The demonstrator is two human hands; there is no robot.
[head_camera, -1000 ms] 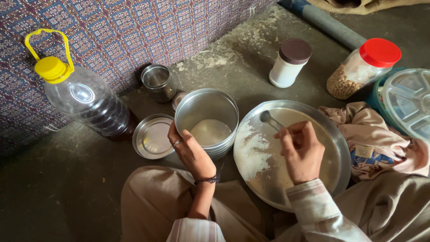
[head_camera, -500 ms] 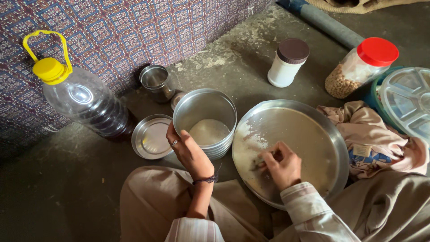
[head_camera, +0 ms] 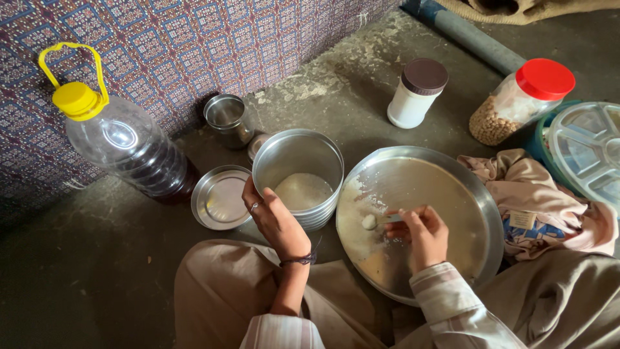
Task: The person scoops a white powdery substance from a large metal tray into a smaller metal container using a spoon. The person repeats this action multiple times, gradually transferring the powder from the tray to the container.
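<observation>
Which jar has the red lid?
The clear plastic jar filled with brownish nuts or chickpeas, lying tilted at the upper right. The white jar beside it has a dark brown lid, and the big bottle has a yellow cap.

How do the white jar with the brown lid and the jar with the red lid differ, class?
The white jar is opaque, so its contents are hidden; the red-lidded jar is clear and shows brownish pieces inside. The white jar stands upright; the red-lidded jar looks tilted. Both are closed and rest on the floor.
</observation>
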